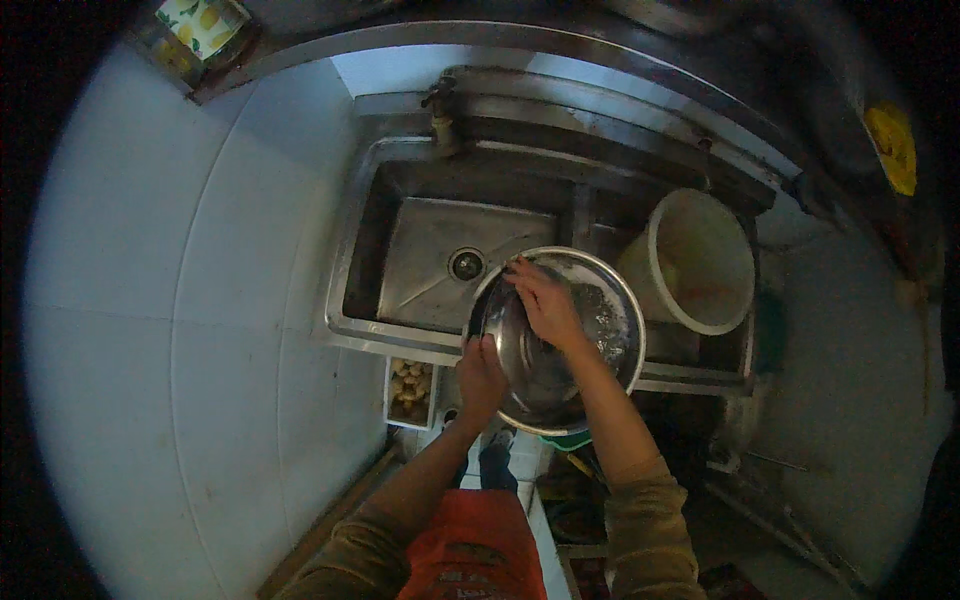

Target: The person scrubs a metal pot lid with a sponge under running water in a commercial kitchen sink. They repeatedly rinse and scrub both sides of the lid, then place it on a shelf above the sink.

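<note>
A wide, round stainless steel basin point(607, 300) stands in front of me over the front edge of the double sink, its inside wet and shiny. At its left rim my left hand point(482, 375) grips the edge, fingers bent around it. My right hand point(544, 300) reaches inside, flat with fingers extended against the upper left part of the basin; nothing shows in it. Left of the basin lies the sink's steel bowl point(420, 247) with a drain point(466, 264). A pale plastic bucket point(705, 262) sits tilted to the right, in the other bowl.
Behind the left bowl rises a tap point(444, 124). A steel shelf edge point(480, 31) curves above. On the floor stands a white box point(411, 390) of pale, lumpy pieces. A green item point(566, 441) shows under the basin. Tiled wall point(150, 300) bounds the left.
</note>
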The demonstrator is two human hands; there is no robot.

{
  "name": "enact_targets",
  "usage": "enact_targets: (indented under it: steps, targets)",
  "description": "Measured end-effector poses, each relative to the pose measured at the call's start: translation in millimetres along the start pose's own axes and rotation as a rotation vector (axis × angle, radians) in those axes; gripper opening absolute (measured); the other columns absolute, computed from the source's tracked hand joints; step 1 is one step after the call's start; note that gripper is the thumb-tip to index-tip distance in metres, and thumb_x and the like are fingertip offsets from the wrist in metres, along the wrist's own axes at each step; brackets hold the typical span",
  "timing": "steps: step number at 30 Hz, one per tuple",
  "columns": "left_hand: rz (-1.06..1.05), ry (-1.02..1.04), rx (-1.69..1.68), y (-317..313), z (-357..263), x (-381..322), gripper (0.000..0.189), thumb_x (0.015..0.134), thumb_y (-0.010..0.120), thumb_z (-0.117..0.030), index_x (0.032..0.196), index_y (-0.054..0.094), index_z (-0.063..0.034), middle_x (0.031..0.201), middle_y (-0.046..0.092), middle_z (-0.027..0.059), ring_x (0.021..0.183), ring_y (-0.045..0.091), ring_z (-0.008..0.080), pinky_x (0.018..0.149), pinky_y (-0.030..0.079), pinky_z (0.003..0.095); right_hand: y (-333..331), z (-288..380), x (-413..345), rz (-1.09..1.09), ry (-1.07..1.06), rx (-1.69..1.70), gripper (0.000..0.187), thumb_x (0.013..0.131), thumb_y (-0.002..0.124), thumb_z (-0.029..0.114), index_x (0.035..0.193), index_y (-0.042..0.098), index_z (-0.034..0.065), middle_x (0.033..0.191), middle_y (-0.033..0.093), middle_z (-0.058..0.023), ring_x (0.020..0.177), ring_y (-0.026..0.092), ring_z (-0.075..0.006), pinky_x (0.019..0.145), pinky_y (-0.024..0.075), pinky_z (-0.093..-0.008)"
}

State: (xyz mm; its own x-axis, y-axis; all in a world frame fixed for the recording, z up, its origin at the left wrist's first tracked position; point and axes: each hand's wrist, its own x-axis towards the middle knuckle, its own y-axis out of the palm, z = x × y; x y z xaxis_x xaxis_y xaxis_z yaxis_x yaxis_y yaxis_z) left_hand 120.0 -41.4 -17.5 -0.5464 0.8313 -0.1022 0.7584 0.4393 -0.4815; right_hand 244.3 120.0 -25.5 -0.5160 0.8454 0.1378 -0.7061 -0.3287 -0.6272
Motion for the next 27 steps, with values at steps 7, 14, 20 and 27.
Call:
enact_targets:
  steps: [7,14,20,27]
  targets:
    - [0.01,-0.011,-0.065,-2.4,0.2,1.7,0.038,0.112,0.046,-0.032,0.093,0.056,-0.0014,0.075,0.058,0.028,0.072,0.059,0.0519,0.062,0.043,0.0565,-10.7,-51.8,11.0,-0.186,0.142,-0.221,0.021,0.099,0.064,0.007,0.116,0.077,0.0059,0.123,0.072,-0.0175,0.121,0.062,-0.0388,0.102,0.0515,-0.046]
    - [0.008,-0.031,-0.156,-1.3,5.4,3.3,0.041,0.113,0.044,-0.032,0.087,0.053,-0.0002,0.075,0.055,0.0237,0.07,0.058,0.0411,0.064,0.042,0.0517,-11.5,-100.8,-20.1,-0.168,0.343,-0.215,0.025,0.101,0.063,0.011,0.122,0.074,0.006,0.121,0.072,-0.0209,0.113,0.068,-0.0408,0.096,0.0537,-0.047]
    - [-0.014,-0.248,-0.541,7.2,13.4,12.0,0.053,0.111,0.04,-0.046,0.118,0.065,0.001,0.11,0.066,0.0203,0.101,0.062,0.034,0.09,0.047,0.0466,-6.1,-105.8,-54.0,-0.22,0.541,-0.139,0.03,0.101,0.062,0.011,0.128,0.071,0.0046,0.125,0.072,-0.0205,0.114,0.069,-0.0401,0.097,0.0543,-0.0448]
    - [0.206,-0.579,-0.911,3.5,12.6,22.3,0.072,0.109,0.038,-0.062,0.141,0.058,-0.0009,0.129,0.064,0.0148,0.119,0.059,0.028,0.102,0.049,0.0416,8.5,15.3,-29.8,-0.115,0.054,-0.035,0.033,0.097,0.058,-0.001,0.126,0.072,0.0061,0.129,0.071,-0.0166,0.125,0.065,-0.0372,0.107,0.0527,-0.0438]
